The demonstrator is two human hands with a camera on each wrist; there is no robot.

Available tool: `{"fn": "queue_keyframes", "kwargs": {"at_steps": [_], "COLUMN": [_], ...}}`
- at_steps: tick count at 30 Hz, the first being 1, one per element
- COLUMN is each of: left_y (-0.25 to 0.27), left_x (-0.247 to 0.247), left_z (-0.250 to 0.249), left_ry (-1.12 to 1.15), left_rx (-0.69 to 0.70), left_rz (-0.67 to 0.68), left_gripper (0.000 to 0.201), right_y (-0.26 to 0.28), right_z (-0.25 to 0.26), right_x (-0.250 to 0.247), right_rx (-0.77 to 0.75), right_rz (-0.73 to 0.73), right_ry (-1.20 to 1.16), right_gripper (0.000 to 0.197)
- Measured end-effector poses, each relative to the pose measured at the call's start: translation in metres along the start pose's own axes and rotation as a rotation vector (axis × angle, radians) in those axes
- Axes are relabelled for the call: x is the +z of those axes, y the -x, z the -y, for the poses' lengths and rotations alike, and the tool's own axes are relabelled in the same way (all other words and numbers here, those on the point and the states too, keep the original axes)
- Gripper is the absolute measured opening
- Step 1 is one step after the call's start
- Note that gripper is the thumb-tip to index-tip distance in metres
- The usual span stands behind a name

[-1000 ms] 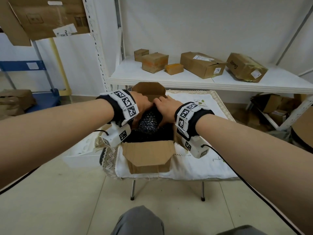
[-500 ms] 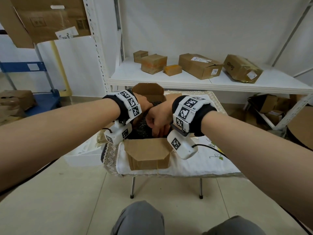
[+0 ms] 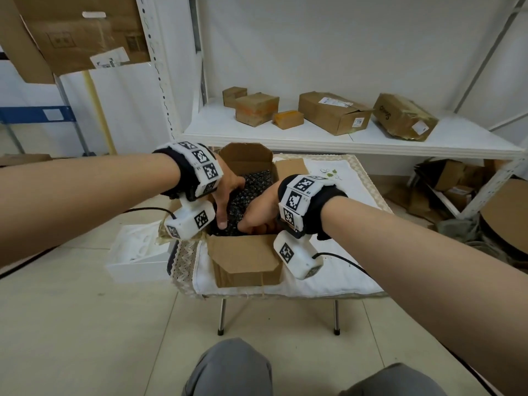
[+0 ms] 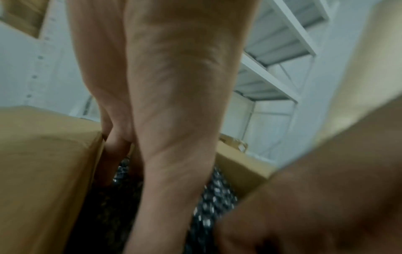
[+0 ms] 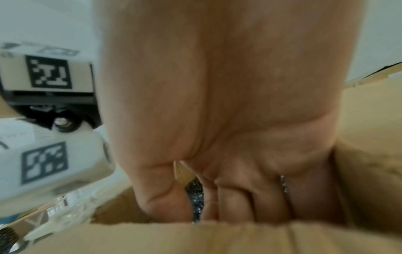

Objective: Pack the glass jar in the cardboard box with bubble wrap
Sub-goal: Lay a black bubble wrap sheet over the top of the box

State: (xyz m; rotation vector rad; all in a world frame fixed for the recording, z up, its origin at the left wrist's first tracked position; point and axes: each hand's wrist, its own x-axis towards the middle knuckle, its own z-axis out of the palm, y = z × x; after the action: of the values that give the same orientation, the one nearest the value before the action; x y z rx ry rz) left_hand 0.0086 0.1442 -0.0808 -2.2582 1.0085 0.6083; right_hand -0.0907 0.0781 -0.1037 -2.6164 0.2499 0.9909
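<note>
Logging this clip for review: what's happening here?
A person has both hands inside an open cardboard box on a small cloth-covered table. The left hand and right hand press on dark bubble wrap filling the box. No glass jar shows. The flaps are open.

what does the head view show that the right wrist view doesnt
Only the head view shows the whole scene: both hands, the left hand and right hand, reaching into the open cardboard box on the cloth-covered small table, with parcels on the white shelf behind. Only the right wrist view shows the right hand's fingers curled down inside the box, close up. Both show the box and the dark bubble wrap. The glass jar is visible in neither.
</note>
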Motion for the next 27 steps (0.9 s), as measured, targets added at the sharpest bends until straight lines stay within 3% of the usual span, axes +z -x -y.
{"fn": "queue_keyframes", "kwargs": {"at_steps": [4, 7, 10, 12, 13, 17, 20, 22, 24, 27], "left_y": [-0.006, -0.004, -0.002, -0.003, -0.005, -0.014, -0.021, -0.024, -0.025, -0.026], "left_x": [0.009, 0.006, 0.002, 0.000, -0.001, -0.005, -0.006, -0.009, -0.010, -0.010], "left_z": [-0.008, -0.005, 0.001, 0.007, 0.010, 0.020, 0.025, 0.025, 0.025, 0.025], "left_ry": [-0.112, -0.087, -0.031, 0.040, 0.071, 0.103, 0.074, 0.062, 0.047, 0.058], "left_rx": [-0.003, 0.013, 0.095, 0.176, 0.204, 0.183, 0.160, 0.165, 0.162, 0.134], "left_rz": [-0.053, -0.072, -0.035, -0.010, 0.006, 0.010, 0.015, 0.020, 0.017, 0.014], "left_gripper": [0.133, 0.125, 0.095, 0.063, 0.056, 0.074, 0.076, 0.072, 0.070, 0.068], "right_y": [0.002, 0.006, 0.008, 0.010, 0.013, 0.011, 0.001, -0.003, -0.005, -0.008], "right_z": [-0.001, -0.005, -0.015, -0.017, -0.016, -0.003, 0.008, 0.016, 0.024, 0.035], "right_x": [0.002, -0.004, -0.007, -0.009, -0.010, -0.009, -0.004, 0.002, 0.010, 0.021], "right_rx": [-0.010, -0.040, -0.165, -0.286, -0.324, -0.330, -0.233, -0.153, -0.082, -0.094], "right_rz": [-0.023, -0.019, -0.111, -0.093, -0.052, 0.116, 0.189, 0.198, 0.186, 0.115], "right_ry": [-0.062, -0.117, -0.341, -0.526, -0.568, -0.531, -0.500, -0.452, -0.419, -0.315], "right_gripper": [0.036, 0.020, 0.005, 0.018, 0.023, 0.027, 0.022, 0.017, 0.030, 0.038]}}
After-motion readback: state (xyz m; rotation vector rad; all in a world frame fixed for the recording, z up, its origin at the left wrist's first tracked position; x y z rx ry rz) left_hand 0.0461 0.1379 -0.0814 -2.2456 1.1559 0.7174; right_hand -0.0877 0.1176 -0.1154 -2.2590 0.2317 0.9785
